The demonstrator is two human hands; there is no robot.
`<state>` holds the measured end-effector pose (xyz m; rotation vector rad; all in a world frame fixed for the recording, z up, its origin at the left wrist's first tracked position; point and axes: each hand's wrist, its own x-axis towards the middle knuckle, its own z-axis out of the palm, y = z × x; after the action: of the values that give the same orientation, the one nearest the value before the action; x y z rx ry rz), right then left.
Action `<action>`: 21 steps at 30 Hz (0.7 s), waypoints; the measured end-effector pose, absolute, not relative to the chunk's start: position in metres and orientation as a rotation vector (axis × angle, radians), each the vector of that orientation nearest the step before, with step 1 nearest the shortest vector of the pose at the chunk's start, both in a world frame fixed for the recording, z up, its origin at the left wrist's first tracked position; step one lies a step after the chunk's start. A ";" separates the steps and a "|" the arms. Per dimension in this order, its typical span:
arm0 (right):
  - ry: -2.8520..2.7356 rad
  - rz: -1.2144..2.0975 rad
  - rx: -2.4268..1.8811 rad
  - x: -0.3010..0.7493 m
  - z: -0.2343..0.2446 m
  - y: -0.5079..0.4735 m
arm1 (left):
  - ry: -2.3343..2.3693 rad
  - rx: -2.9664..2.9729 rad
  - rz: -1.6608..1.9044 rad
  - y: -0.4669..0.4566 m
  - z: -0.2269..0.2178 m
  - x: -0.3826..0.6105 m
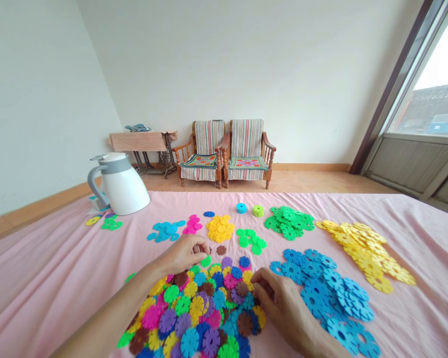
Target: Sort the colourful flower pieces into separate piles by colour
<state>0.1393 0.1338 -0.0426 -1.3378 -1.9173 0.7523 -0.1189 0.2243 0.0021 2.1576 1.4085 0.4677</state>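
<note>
So there's a smooth white-and-grey jug (124, 189) at left on wrinkly pink cloth (48, 283). Left hand (189, 251), mid-frame: fingers curled by a round, notched, bright-green plastic disc (206, 261), face tilted camera-ward, can't tell if pinched. Multicoloured disc heap (196, 307), bottom centre. Right hand (278, 298): curled at its edge, grip unclear.

Wrinkled pink cloth (59, 278) under a white jug (125, 186), a mixed-colour disc heap (182, 304) and single-colour disc piles (289, 222)

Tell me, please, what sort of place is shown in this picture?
Probably a room in a home, perhaps a living room: two cloth-draped wooden armchairs stand against the far wall, and a white jug stands on a pink cloth.
</note>
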 end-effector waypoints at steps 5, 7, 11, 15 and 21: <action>-1.900 0.775 -1.322 0.139 -0.043 0.134 | 1.122 2.327 0.349 0.198 0.015 -0.091; -1.897 0.781 -1.317 0.139 -0.043 0.134 | 1.102 2.410 0.304 0.192 0.017 -0.082; -1.892 0.786 -1.311 0.140 -0.044 0.134 | 1.124 2.519 0.221 0.187 0.013 -0.071; -1.888 0.783 -1.304 0.141 -0.044 0.134 | 1.117 2.583 0.202 0.183 0.012 -0.067; -1.884 0.800 -1.316 0.141 -0.044 0.134 | 1.137 2.688 0.208 0.175 0.011 -0.061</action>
<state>0.1407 0.1343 -0.0443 -1.3161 -1.8841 0.7998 -0.0608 0.1747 0.0111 2.6878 1.1370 0.2081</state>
